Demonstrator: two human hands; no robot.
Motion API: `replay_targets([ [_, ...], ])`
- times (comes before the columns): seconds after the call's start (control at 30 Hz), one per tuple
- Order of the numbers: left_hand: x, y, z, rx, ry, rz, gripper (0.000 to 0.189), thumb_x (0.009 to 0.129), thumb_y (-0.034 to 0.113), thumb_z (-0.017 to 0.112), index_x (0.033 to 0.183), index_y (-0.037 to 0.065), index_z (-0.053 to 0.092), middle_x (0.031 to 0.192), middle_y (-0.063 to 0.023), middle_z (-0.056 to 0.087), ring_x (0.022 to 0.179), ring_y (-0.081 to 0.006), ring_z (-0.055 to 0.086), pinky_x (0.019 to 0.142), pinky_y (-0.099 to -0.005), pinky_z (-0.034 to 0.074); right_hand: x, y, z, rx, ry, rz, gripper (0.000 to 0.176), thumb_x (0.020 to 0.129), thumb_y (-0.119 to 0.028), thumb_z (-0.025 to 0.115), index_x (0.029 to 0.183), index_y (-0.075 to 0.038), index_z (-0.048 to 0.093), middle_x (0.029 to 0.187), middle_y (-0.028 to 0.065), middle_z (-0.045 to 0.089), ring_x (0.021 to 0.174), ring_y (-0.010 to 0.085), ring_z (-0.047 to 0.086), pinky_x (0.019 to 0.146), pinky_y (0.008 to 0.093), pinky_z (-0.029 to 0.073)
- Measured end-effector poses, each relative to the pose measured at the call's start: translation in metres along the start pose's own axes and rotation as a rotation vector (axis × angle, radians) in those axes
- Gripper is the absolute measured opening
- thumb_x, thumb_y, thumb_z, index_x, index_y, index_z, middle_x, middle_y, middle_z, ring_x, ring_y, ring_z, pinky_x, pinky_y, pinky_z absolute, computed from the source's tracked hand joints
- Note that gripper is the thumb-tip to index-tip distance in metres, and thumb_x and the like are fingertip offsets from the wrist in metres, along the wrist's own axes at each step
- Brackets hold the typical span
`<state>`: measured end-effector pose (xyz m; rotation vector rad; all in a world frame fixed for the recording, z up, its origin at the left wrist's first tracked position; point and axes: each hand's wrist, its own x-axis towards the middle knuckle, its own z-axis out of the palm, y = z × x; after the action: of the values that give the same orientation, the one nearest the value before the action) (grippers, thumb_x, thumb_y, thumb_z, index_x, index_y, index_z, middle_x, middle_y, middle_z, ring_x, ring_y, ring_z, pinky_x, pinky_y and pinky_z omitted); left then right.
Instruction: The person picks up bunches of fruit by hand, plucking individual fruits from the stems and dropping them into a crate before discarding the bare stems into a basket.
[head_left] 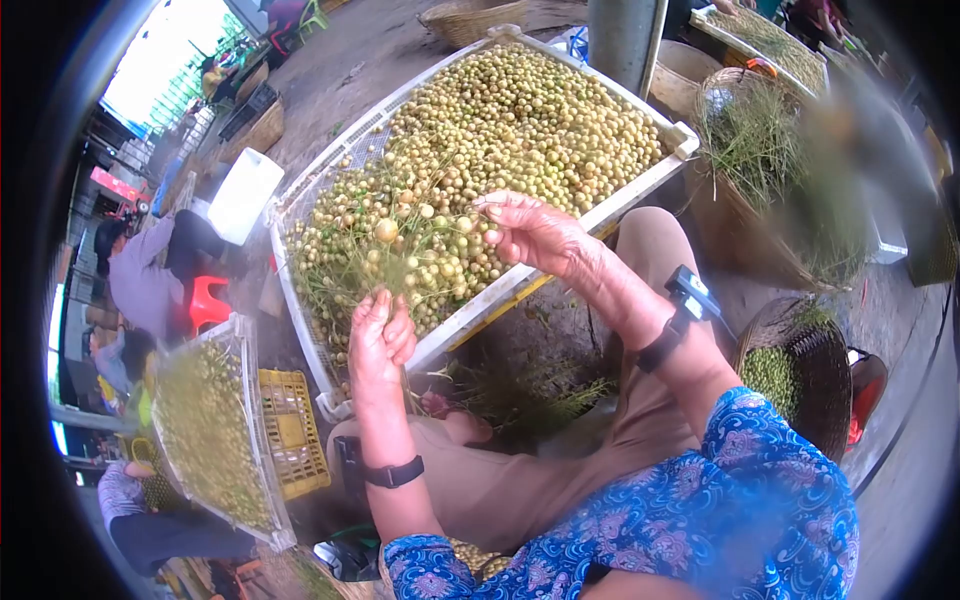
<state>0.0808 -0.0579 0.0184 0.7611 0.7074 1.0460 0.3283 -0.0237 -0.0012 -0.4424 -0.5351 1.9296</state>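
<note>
1. So, left hand (380,335) is over the near left part of a white mesh tray (455,328); thumb and fingers drawn in, fingertips at thin green stems (370,268). Blurry there, cannot tell if the stems are pinched.
2. Right hand (540,235) is above the tray's near edge, wrist bent toward the left hand, fingers half curled, thumb close to the forefinger. Small round fruit right by the fingertips; cannot tell if anything is gripped.
3. Hands apart, stems and fruit between them.
4. Small yellow-brown fruits (520,110) cover most of the tray, loose toward the far end, mixed with stems near the hands. One bigger orange-tan fruit (387,231) lies among them, above the left hand in view.
5. Black strap (395,473) on left wrist, black device (693,292) on right wrist. Blue patterned top (650,510), tan trousers (480,480).
6. Loose green sprigs (540,395) on the floor, beside the tray's near edge.
7. Right side: woven basket (825,345) with green fruit inside; farther up, a heap of stripped-looking stalks (750,140) in another basket.
8. Left side: second fruit tray (250,400) next to a yellow crate (291,425); red stool (207,303), person in a greyish top (145,275).
</note>
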Motion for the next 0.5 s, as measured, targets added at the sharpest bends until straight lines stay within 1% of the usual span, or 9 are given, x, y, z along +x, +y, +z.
replay_targets([
  [0.03, 0.0, 0.0, -0.001, -0.001, -0.005, -0.005, 0.016, 0.085, 0.021, 0.051, 0.083, 0.006, 0.054, 0.046, 0.0034, 0.034, 0.033, -0.0041, 0.026, 0.027, -0.0175, 0.019, 0.003, 0.001, -0.004, -0.053, 0.077, -0.021, 0.016, 0.081, -0.01, 0.056, 0.095, -0.004, 0.054, 0.076, 0.0025, 0.058, 0.063, 0.0117, 0.059, 0.046, 0.0195, 0.046],
  [0.1, -0.001, 0.0, 0.001, 0.001, 0.004, -0.002, 0.014, 0.085, 0.02, 0.052, 0.083, 0.007, 0.054, 0.046, 0.0039, 0.035, 0.033, -0.0033, 0.026, 0.027, -0.0168, 0.02, 0.006, 0.001, -0.008, -0.083, 0.129, -0.052, 0.014, 0.08, -0.01, 0.057, 0.093, -0.003, 0.055, 0.074, 0.0011, 0.057, 0.063, 0.0106, 0.058, 0.047, 0.0191, 0.047],
  [0.13, -0.002, 0.0, 0.002, 0.025, 0.03, -0.015, 0.013, 0.085, 0.02, 0.052, 0.083, 0.007, 0.054, 0.047, 0.0041, 0.036, 0.033, -0.0029, 0.026, 0.027, -0.0164, 0.02, 0.006, 0.001, -0.005, -0.073, 0.182, -0.078, 0.012, 0.08, -0.009, 0.058, 0.089, -0.003, 0.056, 0.072, 0.0004, 0.055, 0.059, 0.0098, 0.055, 0.047, 0.02, 0.046],
  [0.17, -0.002, -0.001, 0.004, 0.051, 0.054, -0.029, 0.013, 0.084, 0.02, 0.052, 0.083, 0.008, 0.054, 0.047, 0.0043, 0.037, 0.033, -0.0025, 0.027, 0.027, -0.016, 0.02, 0.007, 0.002, -0.007, -0.078, 0.181, -0.072, 0.012, 0.08, -0.009, 0.058, 0.089, -0.003, 0.056, 0.072, 0.0004, 0.055, 0.059, 0.0098, 0.055, 0.047, 0.02, 0.046],
  [0.23, -0.003, -0.002, 0.007, 0.06, 0.044, -0.026, 0.012, 0.084, 0.02, 0.053, 0.082, 0.008, 0.055, 0.048, 0.0047, 0.038, 0.033, -0.0019, 0.027, 0.027, -0.0156, 0.02, 0.007, 0.004, -0.008, -0.129, 0.209, -0.132, 0.008, 0.079, -0.009, 0.059, 0.084, -0.004, 0.055, 0.07, 0.0002, 0.056, 0.052, 0.0087, 0.054, 0.044, 0.0165, 0.047],
  [0.27, -0.003, -0.002, 0.008, 0.082, 0.055, -0.045, 0.012, 0.084, 0.02, 0.053, 0.082, 0.008, 0.055, 0.048, 0.0047, 0.039, 0.033, -0.0018, 0.027, 0.027, -0.0156, 0.02, 0.008, 0.005, -0.009, -0.156, 0.254, -0.163, 0.006, 0.079, -0.008, 0.059, 0.081, -0.004, 0.054, 0.068, 0.0003, 0.055, 0.049, 0.0082, 0.05, 0.041, 0.0172, 0.043],
  [0.3, -0.003, -0.002, 0.008, 0.105, 0.066, -0.063, 0.013, 0.084, 0.02, 0.053, 0.081, 0.008, 0.055, 0.048, 0.0048, 0.039, 0.033, -0.0016, 0.027, 0.027, -0.0155, 0.02, 0.009, 0.007, -0.008, -0.157, 0.254, -0.163, 0.006, 0.079, -0.008, 0.059, 0.081, -0.004, 0.054, 0.068, 0.0003, 0.055, 0.049, 0.0082, 0.05, 0.041, 0.0172, 0.043],
  [0.4, -0.003, -0.004, 0.012, 0.136, 0.077, -0.102, 0.012, 0.084, 0.02, 0.052, 0.081, 0.008, 0.054, 0.048, 0.0047, 0.039, 0.033, -0.0015, 0.027, 0.027, -0.0156, 0.021, 0.019, 0.01, -0.017, -0.091, 0.323, -0.306, 0.005, 0.08, -0.007, 0.057, 0.082, -0.004, 0.054, 0.067, 0.0021, 0.055, 0.048, 0.0086, 0.05, 0.042, 0.018, 0.046],
  [0.5, -0.003, -0.003, 0.009, 0.109, 0.053, -0.086, 0.013, 0.085, 0.019, 0.051, 0.081, 0.007, 0.054, 0.048, 0.0045, 0.039, 0.032, -0.0018, 0.027, 0.027, -0.0159, 0.021, 0.024, 0.004, -0.028, -0.011, 0.335, -0.388, 0.006, 0.082, -0.008, 0.055, 0.085, -0.003, 0.053, 0.068, 0.0034, 0.055, 0.05, 0.0091, 0.051, 0.045, 0.0178, 0.048],
])
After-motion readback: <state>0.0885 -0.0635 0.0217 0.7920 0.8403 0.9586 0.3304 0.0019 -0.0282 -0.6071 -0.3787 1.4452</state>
